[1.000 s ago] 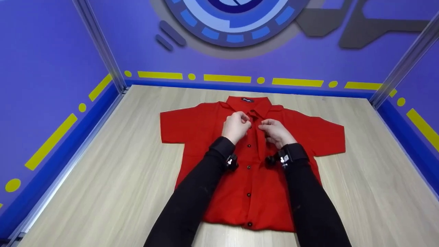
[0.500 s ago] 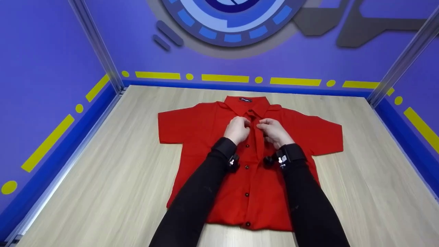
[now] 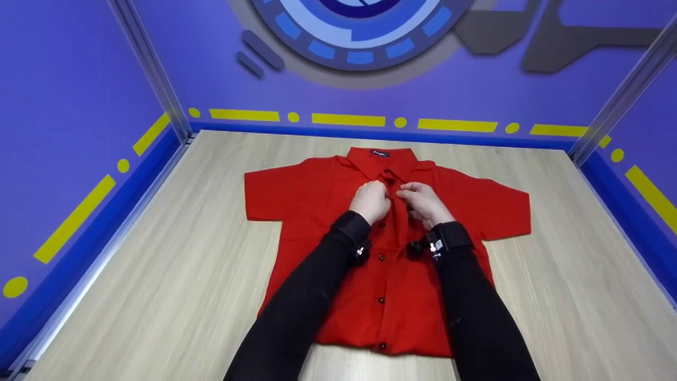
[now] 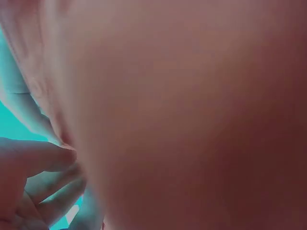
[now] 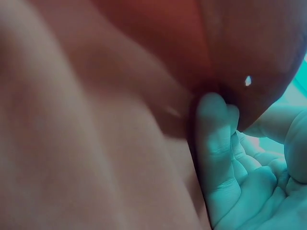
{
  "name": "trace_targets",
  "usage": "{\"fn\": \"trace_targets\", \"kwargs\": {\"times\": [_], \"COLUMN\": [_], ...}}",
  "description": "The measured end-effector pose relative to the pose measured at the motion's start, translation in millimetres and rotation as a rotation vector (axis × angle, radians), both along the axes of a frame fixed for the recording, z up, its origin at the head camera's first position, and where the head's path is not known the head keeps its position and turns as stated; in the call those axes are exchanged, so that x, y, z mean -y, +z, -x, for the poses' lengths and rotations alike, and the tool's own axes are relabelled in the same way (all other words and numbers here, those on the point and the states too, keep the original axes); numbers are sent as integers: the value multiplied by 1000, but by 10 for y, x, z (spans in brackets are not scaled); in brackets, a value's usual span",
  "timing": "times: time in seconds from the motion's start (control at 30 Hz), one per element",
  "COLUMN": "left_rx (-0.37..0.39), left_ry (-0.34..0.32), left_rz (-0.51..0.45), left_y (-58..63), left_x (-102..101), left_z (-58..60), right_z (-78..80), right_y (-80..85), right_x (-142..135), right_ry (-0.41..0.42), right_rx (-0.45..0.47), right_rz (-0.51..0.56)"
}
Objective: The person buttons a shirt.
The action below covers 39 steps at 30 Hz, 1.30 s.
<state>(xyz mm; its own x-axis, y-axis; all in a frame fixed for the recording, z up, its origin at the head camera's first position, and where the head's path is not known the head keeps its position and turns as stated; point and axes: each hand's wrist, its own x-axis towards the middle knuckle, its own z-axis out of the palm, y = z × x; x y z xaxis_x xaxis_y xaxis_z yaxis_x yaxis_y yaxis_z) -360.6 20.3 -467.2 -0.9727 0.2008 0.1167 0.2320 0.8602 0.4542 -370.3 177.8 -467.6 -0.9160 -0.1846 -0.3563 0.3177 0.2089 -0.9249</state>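
Observation:
A red short-sleeved button-up shirt (image 3: 338, 275) lies front up, collar at the far side. Dark buttons run down its middle placket, with one (image 3: 386, 171) at the collar. Just below the collar my left hand (image 3: 370, 201) pinches the front, its fingertips hidden from above behind the hand. In the left wrist view, thumb and fingers of the left hand (image 4: 43, 177) meet at the cloth's edge. Close beside it, my right hand (image 3: 426, 203) pinches the raised placket edge. The right wrist view shows fingers of the right hand (image 5: 216, 143) against the cloth, near a small bright spot.
The shirt is on a pale wood-grain table (image 3: 174, 254). Purple-blue panels (image 3: 264, 95) with yellow marks wall it at the back and both sides, with metal posts (image 3: 153, 69) at the corners. A black wrist strap with a camera (image 3: 452, 235) sits on each arm.
My left hand has shifted slightly right toward the placket, its knuckles turning over so the fingertips are covered. The right hand stays at the placket edge. The head view has shifted slightly.

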Motion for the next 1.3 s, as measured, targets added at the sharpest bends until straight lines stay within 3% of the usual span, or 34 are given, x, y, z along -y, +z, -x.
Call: {"fn": "trace_targets", "kwargs": {"times": [0.2, 0.4, 0.5, 0.7, 0.9, 1.13, 1.3], "left_rx": [-8, 2, -27, -101, -110, -45, 46], "left_ry": [17, 32, 45, 136, 210, 199, 196], "left_rz": [-4, 19, 44, 90, 81, -26, -185], "left_y": [45, 33, 7, -75, -55, -50, -78], "left_x": [14, 11, -20, -105, -124, -48, 10], "left_z": [-20, 3, 25, 77, 88, 99, 110], "right_z": [71, 76, 76, 77, 91, 110, 92], "right_y": [-174, -192, -198, -205, -193, -197, -190], "right_x": [-32, -24, -26, -27, -18, -23, -38], "right_ry": [-19, -19, -24, -33, -35, -23, -15], "right_rx": [-49, -48, -47, -55, -60, -62, -55], "right_rz": [-16, -7, -3, -24, -17, -13, 2]}}
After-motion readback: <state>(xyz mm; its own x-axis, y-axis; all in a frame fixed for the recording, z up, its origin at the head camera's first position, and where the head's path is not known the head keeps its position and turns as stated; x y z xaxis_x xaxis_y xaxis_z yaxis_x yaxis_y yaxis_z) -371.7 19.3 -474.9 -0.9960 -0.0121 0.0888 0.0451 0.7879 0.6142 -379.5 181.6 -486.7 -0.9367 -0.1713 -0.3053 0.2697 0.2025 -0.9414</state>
